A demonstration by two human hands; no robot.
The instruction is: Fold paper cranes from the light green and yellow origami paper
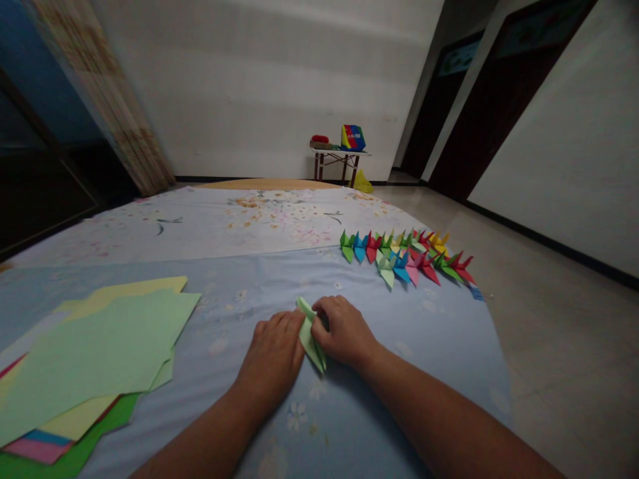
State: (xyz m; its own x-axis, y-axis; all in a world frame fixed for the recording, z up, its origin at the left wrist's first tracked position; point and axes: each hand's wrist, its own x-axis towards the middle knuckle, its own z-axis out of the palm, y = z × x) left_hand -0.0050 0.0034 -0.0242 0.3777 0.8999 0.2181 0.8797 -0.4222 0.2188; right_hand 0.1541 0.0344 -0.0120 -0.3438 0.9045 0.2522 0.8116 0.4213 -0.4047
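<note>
On the blue floral cloth lies a narrow folded piece of pale green paper [310, 339], pointed at its near end. My left hand [277, 349] rests along the paper's left side, its fingers together and pressed down by the edge; their tips are partly hidden. From the right, my right hand [342, 329] pinches the paper's upper right part between curled fingers and thumb. Beyond my right hand stand several folded paper cranes [399, 256] in green, blue, red, pink and yellow, set in rows.
A loose stack of coloured paper sheets [104, 346], pale green on top, lies at the left. The round table [219, 293] curves away at the right, with tiled floor beyond. Against the far wall stands a small table [344, 154] bearing a colourful box [353, 138].
</note>
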